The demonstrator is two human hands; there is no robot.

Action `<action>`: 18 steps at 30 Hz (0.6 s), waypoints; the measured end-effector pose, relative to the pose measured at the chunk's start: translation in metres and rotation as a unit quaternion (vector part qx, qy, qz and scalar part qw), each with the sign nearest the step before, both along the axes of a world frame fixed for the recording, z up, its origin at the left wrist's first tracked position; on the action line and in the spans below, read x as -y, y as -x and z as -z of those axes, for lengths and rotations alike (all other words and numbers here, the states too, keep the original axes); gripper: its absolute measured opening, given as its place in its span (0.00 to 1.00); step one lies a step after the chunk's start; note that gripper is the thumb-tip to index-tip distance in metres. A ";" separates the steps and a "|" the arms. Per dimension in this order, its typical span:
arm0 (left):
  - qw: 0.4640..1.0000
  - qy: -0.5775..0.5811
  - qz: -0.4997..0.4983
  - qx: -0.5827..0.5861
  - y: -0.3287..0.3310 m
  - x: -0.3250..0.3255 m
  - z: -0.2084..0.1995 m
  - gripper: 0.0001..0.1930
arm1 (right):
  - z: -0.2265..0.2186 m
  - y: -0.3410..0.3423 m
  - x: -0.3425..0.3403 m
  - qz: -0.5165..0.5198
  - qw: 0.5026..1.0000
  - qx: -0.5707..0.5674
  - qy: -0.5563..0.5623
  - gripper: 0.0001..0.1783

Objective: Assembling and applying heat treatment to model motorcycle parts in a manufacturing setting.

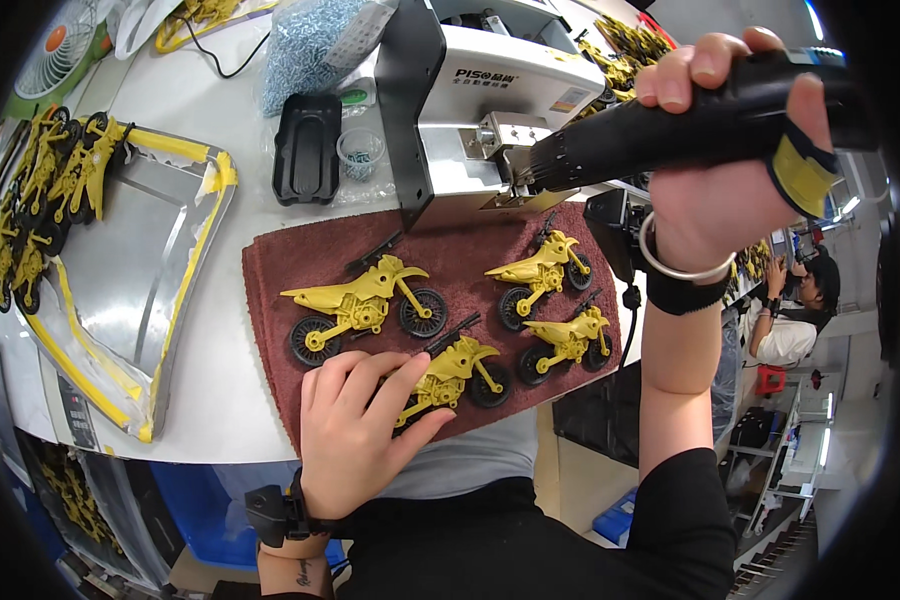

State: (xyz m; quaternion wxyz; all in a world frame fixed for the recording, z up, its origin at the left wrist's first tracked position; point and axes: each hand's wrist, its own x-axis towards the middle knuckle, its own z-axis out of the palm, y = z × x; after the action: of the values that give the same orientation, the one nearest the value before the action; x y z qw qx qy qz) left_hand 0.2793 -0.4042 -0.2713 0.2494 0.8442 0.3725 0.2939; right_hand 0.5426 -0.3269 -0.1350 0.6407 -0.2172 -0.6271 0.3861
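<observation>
My right hand (715,215) is wrapped around a thick black electric screwdriver (635,130), held nearly level. Its front end is at the metal outlet of a white and black screw feeder (520,70); the tip is hidden there. My left hand (355,425) grips the rear of a yellow toy motorcycle (455,370) with black wheels, fingers over the top and thumb on the near side. It lies on a brown towel (280,270). Three like it lie there too: one toy motorcycle at the far left (360,300), one at the far right (538,268), one at the near right (568,340).
On the left, a metal tray (135,270) edged with yellow tape bears several toy motorcycles (80,170). Behind the towel are a black tray (307,150), a small cup of screws (360,150) and a bag of screws (315,50). A co-worker (795,310) sits at right.
</observation>
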 end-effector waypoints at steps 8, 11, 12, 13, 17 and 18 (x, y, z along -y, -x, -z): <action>1.000 -0.016 0.003 -0.012 0.002 0.001 -0.001 0.22 | -0.009 0.035 0.057 -0.060 0.997 -0.007 0.055 0.26; 1.000 -0.015 0.002 -0.011 0.000 -0.001 0.003 0.22 | 0.009 0.062 0.087 -0.039 0.999 -0.012 0.028 0.26; 1.000 -0.018 0.001 -0.018 0.001 -0.001 0.002 0.21 | 0.015 0.078 0.096 0.004 0.999 -0.029 0.013 0.25; 1.000 -0.013 -0.006 -0.019 0.003 0.000 0.004 0.21 | 0.022 0.080 0.100 -0.009 1.000 -0.008 0.001 0.24; 1.000 -0.015 -0.010 -0.005 0.001 0.002 0.003 0.23 | 0.027 0.088 0.112 0.026 0.999 0.023 0.005 0.24; 1.000 -0.020 -0.009 -0.004 0.000 0.002 0.004 0.24 | 0.029 0.088 0.112 0.031 0.999 0.026 0.006 0.24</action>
State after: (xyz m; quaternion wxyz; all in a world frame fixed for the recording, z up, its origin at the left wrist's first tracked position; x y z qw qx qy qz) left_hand 0.2790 -0.4065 -0.2751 0.2290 0.8467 0.3748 0.3003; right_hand 0.4549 -0.4391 -0.1641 0.6345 -0.2502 -0.6339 0.3646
